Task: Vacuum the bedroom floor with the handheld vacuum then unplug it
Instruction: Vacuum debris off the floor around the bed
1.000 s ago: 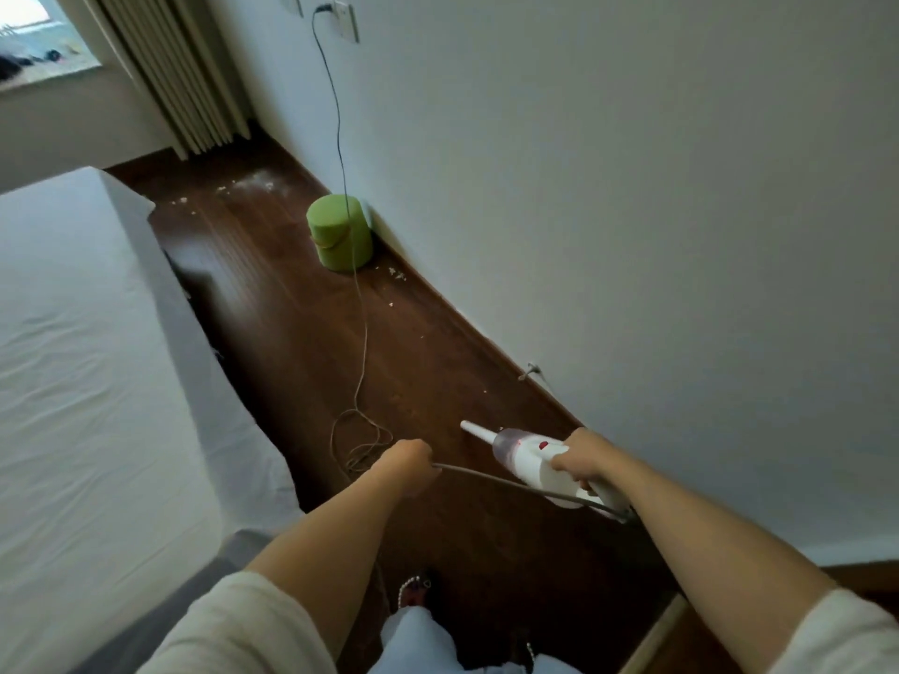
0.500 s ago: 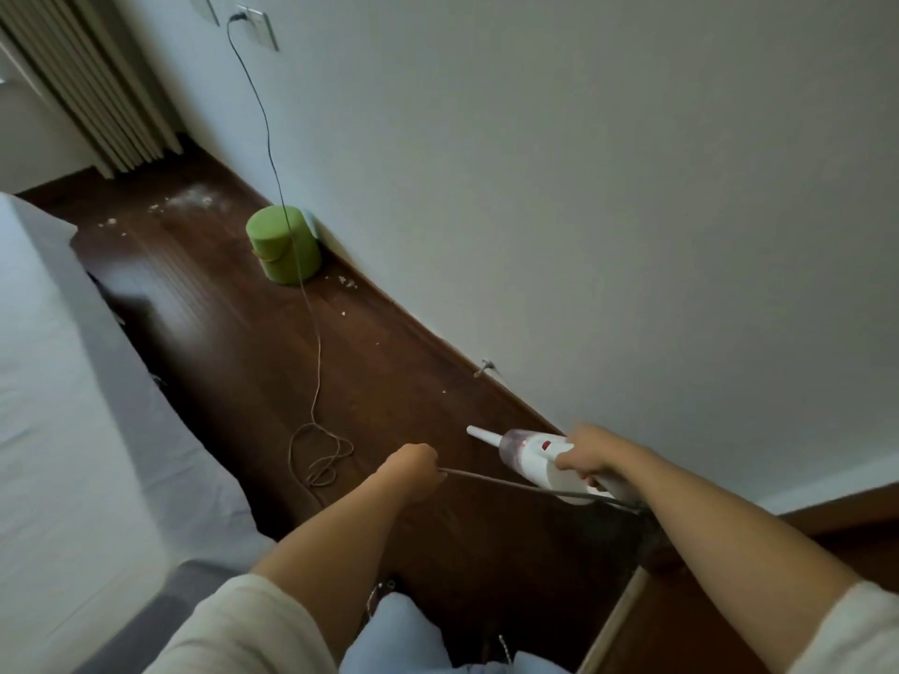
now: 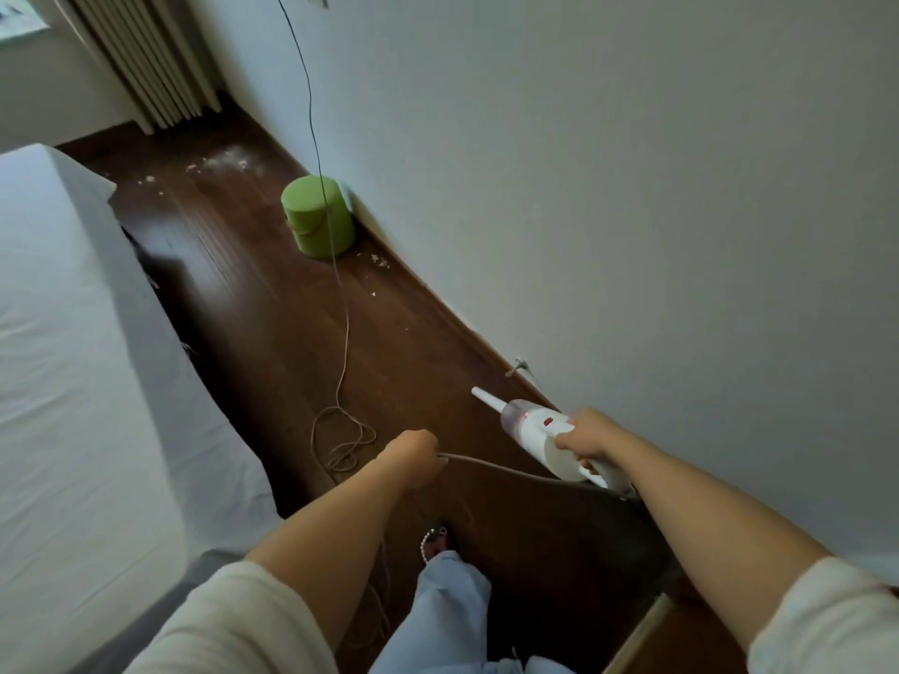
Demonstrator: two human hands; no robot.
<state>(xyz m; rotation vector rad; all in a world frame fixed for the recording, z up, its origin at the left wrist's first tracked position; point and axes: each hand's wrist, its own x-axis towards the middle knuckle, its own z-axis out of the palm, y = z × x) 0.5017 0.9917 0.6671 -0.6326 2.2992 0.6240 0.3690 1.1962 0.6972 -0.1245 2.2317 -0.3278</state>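
While stretched forward over dark floor [image 3: 272,304], gripping vacuum [image 3: 540,437] and cord [image 3: 491,465].
Right hand [image 3: 586,437] clamped round white vacuum beside wall [image 3: 632,187], nozzle aimed ahead; left hand [image 3: 411,452] fisted on cord.

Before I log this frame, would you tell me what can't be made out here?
- Wall plug: the cord runs off the head view's top edge.
- Left hand: fingers face away; only the cord's exit shows.
- Vacuum handle: covered by the right hand.
- Floor specks: too small to identify.
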